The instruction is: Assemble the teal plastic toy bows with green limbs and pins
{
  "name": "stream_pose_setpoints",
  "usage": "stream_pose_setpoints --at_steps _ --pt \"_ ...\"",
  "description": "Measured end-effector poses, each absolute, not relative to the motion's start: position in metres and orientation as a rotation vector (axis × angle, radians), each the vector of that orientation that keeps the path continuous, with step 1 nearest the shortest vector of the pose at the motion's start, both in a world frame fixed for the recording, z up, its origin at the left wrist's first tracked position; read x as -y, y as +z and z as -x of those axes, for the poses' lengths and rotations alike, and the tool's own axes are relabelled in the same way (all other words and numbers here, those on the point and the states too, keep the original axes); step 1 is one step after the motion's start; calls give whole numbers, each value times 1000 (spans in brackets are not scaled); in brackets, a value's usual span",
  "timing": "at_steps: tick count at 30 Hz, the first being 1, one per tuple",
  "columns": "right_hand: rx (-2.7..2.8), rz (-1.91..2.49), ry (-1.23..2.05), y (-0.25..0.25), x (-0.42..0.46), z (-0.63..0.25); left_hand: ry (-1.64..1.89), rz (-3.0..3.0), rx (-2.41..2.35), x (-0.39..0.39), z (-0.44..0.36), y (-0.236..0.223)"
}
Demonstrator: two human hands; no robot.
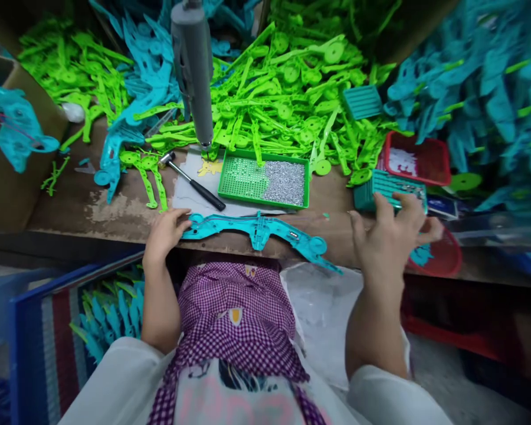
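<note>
A blue plastic toy bow half (241, 223) with a thin string along it lies at the table's front edge. My left hand (166, 233) pinches its left end between thumb and fingers. My right hand (387, 233) hovers, fingers apart and curved, over the front of a teal ribbed box (365, 195) with small metal pieces in it. Just below that hand is a red bowl (451, 254) with small blue pieces. A green tray (307, 189) of silvery small parts sits behind the bow half. No object shows in my right hand.
A grey powered driver (194, 77) hangs point down over the table. A hammer (199, 186) lies beside the green tray. Bright green plastic arms (292, 88) heap at the back, with blue parts (491, 88) piled right. A red basket (446, 159) holds white pieces. Left stands a cardboard box (22, 177).
</note>
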State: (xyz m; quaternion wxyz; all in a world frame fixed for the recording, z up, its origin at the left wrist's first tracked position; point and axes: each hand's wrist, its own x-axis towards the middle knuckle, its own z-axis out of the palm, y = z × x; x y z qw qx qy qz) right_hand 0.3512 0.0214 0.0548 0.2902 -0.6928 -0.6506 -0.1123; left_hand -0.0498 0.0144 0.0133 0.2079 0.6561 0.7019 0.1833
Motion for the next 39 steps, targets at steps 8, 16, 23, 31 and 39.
stream_pose_setpoints --at_steps 8,16,23,31,39 --pt "2485 1329 216 -13 -15 -214 656 -1762 -1809 -17 58 19" --pt "2399 1390 188 -32 -21 -218 1415 -1236 -1695 -18 64 14" --pt "2337 1443 71 -35 -17 -214 1701 -1059 -1935 -8 136 23" --pt "2218 1348 -28 -13 -17 -230 1416 -1098 -1806 -12 148 13" --pt "2014 1480 51 -2 -25 -286 1805 -806 -1723 -22 155 17"
